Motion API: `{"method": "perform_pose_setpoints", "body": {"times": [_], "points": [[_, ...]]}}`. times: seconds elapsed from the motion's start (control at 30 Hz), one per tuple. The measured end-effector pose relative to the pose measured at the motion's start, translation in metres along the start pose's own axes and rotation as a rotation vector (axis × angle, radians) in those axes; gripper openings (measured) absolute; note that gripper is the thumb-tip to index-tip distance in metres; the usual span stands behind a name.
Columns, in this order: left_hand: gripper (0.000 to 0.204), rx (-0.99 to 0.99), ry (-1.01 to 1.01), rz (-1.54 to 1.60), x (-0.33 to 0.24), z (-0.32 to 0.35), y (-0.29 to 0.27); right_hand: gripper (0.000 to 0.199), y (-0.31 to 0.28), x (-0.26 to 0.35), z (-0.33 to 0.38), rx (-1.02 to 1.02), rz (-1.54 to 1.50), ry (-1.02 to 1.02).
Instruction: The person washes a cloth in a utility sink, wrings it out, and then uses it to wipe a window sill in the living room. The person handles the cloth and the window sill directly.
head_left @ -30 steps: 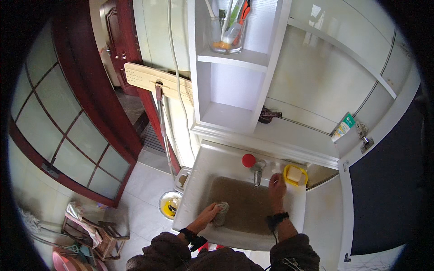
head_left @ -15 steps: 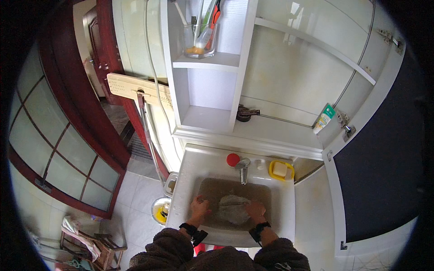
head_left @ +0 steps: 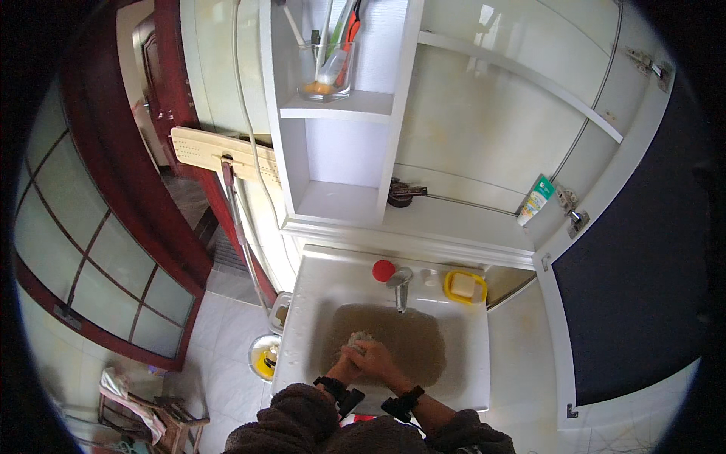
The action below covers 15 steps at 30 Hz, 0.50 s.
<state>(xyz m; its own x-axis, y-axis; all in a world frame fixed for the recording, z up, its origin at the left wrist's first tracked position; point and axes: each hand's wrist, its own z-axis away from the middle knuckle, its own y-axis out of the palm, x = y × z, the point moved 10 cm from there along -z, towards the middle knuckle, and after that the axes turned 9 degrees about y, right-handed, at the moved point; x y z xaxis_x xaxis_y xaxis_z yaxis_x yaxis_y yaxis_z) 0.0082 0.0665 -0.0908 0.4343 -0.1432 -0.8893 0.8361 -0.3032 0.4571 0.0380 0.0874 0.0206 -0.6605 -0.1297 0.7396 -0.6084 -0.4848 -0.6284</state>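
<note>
- The left hand (head_left: 349, 362) and the right hand (head_left: 380, 359) are pressed together over the sink (head_left: 302, 318), both closed around a small pale cloth (head_left: 360, 338).
- The cloth sits bunched up in the brown water (head_left: 416, 344), just below the tap (head_left: 401, 284).
- Each wrist has a dark band on it.
- A red cap (head_left: 383, 270) stands just left of the tap.
- A yellow soap dish (head_left: 464, 287) sits to the right of the tap.
- Up on the white shelf (head_left: 336, 106), a clear cup (head_left: 325, 72) holds toothbrushes.
- A mop (head_left: 227, 163) leans beside the sink, on the left.
</note>
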Motion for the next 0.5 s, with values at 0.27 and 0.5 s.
{"method": "perform_pose_setpoints", "body": {"times": [0.27,0.5], "points": [[0.055,-0.461,-0.297,0.152,-0.031,0.002,0.018,0.032,-0.064,-0.082,-0.014,-0.301,0.623,0.176],[0.041,-0.208,-0.005,-0.501,-0.057,0.017,-0.012,0.037,-0.07,-0.117,-0.005,-0.214,0.592,0.337]]}}
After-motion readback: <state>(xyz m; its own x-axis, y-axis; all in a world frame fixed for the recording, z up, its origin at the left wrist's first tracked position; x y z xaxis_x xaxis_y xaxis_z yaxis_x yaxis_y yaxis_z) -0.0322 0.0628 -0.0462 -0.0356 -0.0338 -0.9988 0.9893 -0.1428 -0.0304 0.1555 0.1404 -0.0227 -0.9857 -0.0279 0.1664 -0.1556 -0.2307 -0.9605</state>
